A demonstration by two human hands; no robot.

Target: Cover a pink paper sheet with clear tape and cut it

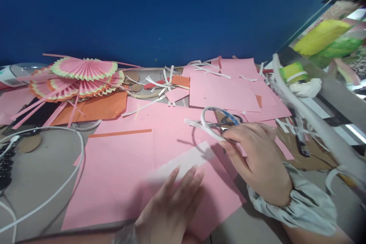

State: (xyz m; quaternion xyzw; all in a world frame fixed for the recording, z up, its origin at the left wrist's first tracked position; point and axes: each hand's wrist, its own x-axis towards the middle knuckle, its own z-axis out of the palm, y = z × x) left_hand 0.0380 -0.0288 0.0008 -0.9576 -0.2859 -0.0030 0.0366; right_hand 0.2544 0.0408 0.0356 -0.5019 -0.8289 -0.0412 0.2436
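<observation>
My left hand (174,206) lies with its fingers stretched out on a large pink paper sheet (120,183). Its fingertips touch the lower edge of a whitish translucent strip (185,162) that lies slantwise on the pink paper. My right hand (254,156) is raised to the right, fingers closed in a pinch on a curled white strip (204,116). The strip loops up and to the left, with a blue patch near the fingers. Just beyond these fingers, partly behind the loop, are scissors (224,121) with dark handles. A thin orange strip (120,133) lies across the pink paper.
Folded pink paper fans (84,69) are stacked at the back left over orange paper (100,106). More pink sheets (223,89) and white paper scraps (168,84) lie along the blue wall (171,15). A white cable (81,152) loops at left; a pale tube (309,110) slants at right.
</observation>
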